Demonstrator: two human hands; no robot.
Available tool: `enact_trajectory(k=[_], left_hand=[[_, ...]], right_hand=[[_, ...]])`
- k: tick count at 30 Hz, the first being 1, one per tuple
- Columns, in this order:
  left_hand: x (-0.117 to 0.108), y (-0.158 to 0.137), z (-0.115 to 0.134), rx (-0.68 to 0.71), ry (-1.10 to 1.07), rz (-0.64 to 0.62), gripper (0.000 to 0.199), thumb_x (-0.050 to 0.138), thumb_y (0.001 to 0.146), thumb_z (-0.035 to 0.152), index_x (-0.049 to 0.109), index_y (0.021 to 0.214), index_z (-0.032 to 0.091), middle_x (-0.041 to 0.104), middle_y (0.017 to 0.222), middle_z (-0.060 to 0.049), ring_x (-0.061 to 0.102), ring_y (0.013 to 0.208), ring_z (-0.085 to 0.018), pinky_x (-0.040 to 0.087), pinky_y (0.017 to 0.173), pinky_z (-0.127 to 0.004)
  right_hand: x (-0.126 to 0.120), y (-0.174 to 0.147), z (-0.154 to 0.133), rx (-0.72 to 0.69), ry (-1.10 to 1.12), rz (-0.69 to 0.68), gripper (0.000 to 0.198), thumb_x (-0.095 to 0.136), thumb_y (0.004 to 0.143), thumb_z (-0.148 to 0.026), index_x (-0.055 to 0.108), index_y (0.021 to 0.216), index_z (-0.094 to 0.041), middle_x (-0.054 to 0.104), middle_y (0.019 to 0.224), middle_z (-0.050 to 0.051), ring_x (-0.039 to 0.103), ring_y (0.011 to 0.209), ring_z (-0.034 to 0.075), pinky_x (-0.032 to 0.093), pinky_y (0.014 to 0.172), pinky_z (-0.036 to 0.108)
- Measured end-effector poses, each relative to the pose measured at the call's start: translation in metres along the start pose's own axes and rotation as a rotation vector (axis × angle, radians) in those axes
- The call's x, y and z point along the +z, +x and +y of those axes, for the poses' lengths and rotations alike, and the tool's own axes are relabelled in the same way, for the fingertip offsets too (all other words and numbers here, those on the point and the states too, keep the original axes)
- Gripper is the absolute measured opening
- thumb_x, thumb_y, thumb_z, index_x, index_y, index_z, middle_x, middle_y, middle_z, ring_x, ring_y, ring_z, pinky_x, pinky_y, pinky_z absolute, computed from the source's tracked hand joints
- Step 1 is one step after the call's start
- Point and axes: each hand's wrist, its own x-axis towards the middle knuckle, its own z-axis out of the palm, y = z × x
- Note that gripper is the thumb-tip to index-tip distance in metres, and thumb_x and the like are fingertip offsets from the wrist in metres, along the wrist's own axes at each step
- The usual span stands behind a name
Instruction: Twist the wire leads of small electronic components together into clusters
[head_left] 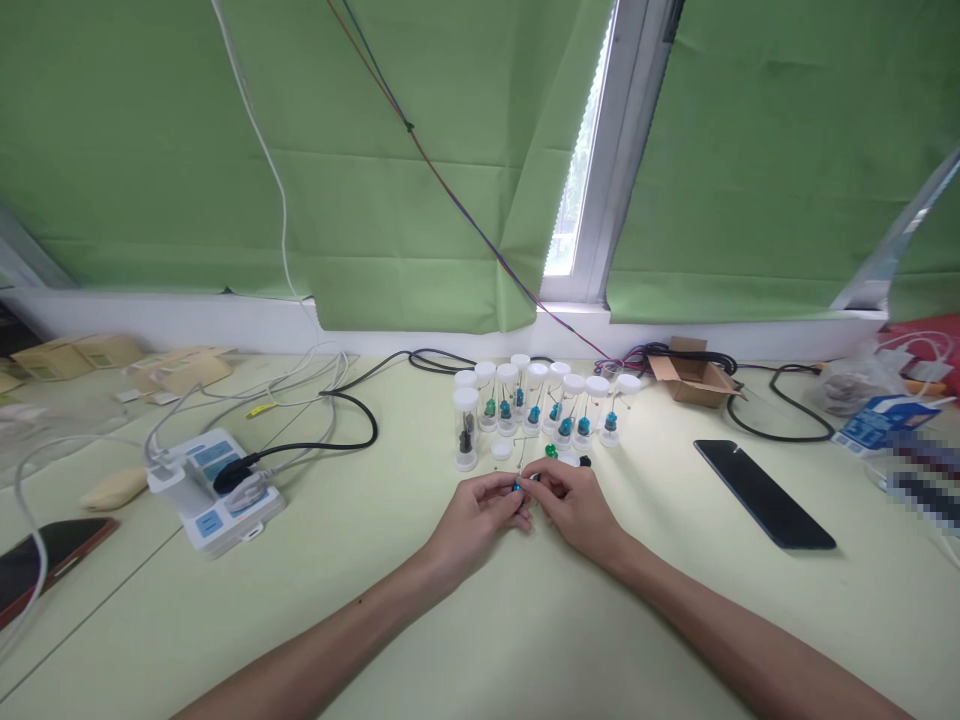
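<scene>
My left hand [478, 515] is closed, pinching a small shiny blue piece [517, 487] between thumb and fingers. My right hand [581, 503] meets it from the right, thumb and forefinger pressed together at the foot of a thin bent wire [523, 452], which sticks up from the fingertips. Just beyond stand several clear tubes with white caps [466, 432], holding small blue, green or dark pieces with wires. A loose white cap [502, 450], a green piece [551, 450] and a black piece [585, 461] lie between tubes and hands.
A white power strip [217, 490] with plugs and cables occupies the left. To the right lie a black phone [763, 494], an opened cardboard box [694, 376] and a blue-and-white packet [885, 422]. Another phone [45, 560] rests at the left edge. Green curtains [420, 200] hang behind.
</scene>
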Motion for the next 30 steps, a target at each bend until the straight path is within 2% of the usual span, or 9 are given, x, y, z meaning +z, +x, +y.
enact_trajectory(k=[9,20,30], left_hand=[[0.0029,-0.0020,0.0037,-0.006,0.006,0.010,0.031,0.073,0.078,0.034,0.074,0.099,0.012,0.067,0.076,-0.007,0.061,0.070,-0.017,0.052,0.077,-0.037],[0.0044,-0.0025,0.0062,-0.019,0.008,0.016,0.031,0.074,0.075,0.034,0.075,0.096,0.012,0.068,0.071,-0.006,0.062,0.065,-0.017,0.051,0.072,-0.034],[0.0041,-0.0016,0.0043,-0.013,0.006,0.014,0.029,0.073,0.076,0.033,0.075,0.097,0.013,0.067,0.072,-0.005,0.062,0.065,-0.016,0.051,0.071,-0.032]], right_hand=[[-0.0001,0.0006,0.0009,-0.001,0.005,0.004,0.024,0.057,0.091,-0.039,0.067,0.085,-0.018,0.052,0.056,-0.004,0.039,0.048,0.010,0.031,0.048,0.023],[-0.0001,0.0007,0.0010,0.053,0.104,-0.014,0.027,0.059,0.089,-0.045,0.066,0.085,-0.019,0.045,0.050,-0.006,0.043,0.045,0.011,0.034,0.047,0.023],[0.0001,0.0009,0.0000,0.065,0.120,-0.010,0.029,0.059,0.088,-0.047,0.065,0.085,-0.019,0.045,0.050,-0.006,0.042,0.045,0.010,0.034,0.047,0.023]])
